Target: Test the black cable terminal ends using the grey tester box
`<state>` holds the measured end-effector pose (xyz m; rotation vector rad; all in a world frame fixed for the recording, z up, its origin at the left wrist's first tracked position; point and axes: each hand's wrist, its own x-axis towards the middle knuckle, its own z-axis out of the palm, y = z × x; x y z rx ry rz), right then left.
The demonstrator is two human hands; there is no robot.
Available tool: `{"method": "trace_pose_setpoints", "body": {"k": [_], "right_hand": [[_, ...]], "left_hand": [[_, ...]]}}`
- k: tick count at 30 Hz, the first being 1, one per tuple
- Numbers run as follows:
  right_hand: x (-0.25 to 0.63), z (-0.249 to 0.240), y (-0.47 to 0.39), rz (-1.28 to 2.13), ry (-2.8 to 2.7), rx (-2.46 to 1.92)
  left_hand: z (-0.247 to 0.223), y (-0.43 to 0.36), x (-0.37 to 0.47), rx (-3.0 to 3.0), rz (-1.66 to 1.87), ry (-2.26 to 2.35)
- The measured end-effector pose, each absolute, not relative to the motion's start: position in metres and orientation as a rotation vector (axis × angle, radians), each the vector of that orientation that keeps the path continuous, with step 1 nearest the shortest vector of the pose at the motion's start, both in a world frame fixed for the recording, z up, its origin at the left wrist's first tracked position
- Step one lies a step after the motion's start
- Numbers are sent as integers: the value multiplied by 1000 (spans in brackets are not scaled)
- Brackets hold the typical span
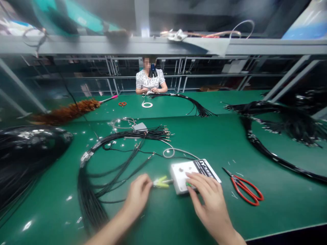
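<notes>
Left hand (140, 190): thumb and fingers pinched together on a small, blurred whitish piece (154, 183), which meets a yellow-green, two-pronged clip (161, 182). Clip sits between the hands, joined by a short metal rod (168, 181) to the side of a white, box-shaped device (186, 166) with a black label marked "JY".

Right hand (211, 195): fingers lightly spread, laid over the device's top and near edge; thumb beside a small green spot, too small to make out.

Left of the left hand: thick, curved bundle of thin black wires (84, 180), its metal-tipped ends lying beyond that hand. One black strand runs up to the left wrist; cannot tell where it ends.

Just right of the right hand: scissors with red looped handles and dark blades (247, 190), on the green tabletop (281, 204). Farther right, more black wire bundles (270, 153).

Well beyond both hands: white ring-shaped roll (147, 105); co-worker in a patterned white top (150, 80), hands together at the far side.
</notes>
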<state>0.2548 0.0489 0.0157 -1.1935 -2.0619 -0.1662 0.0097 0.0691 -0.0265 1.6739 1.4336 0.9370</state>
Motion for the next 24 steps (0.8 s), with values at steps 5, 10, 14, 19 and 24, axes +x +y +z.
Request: {"method": "trace_pose_setpoints", "body": {"k": [5, 10, 14, 19, 24], "right_hand": [[267, -9, 20, -137, -2070, -1281], [258, -18, 19, -306, -2023, -1308], [260, -22, 25, -340, -1975, -1295], [257, -26, 22, -328, -1922, -1215], [247, -36, 11, -296, -2029, -995]], "left_hand": [[-29, 70, 9, 1663, 913, 1427], [-29, 70, 5, 1693, 907, 1438], [-28, 69, -8, 1643, 968, 1461], [-33, 69, -21, 1584, 1057, 1474], [-24, 103, -28, 1527, 1279, 1503]]}}
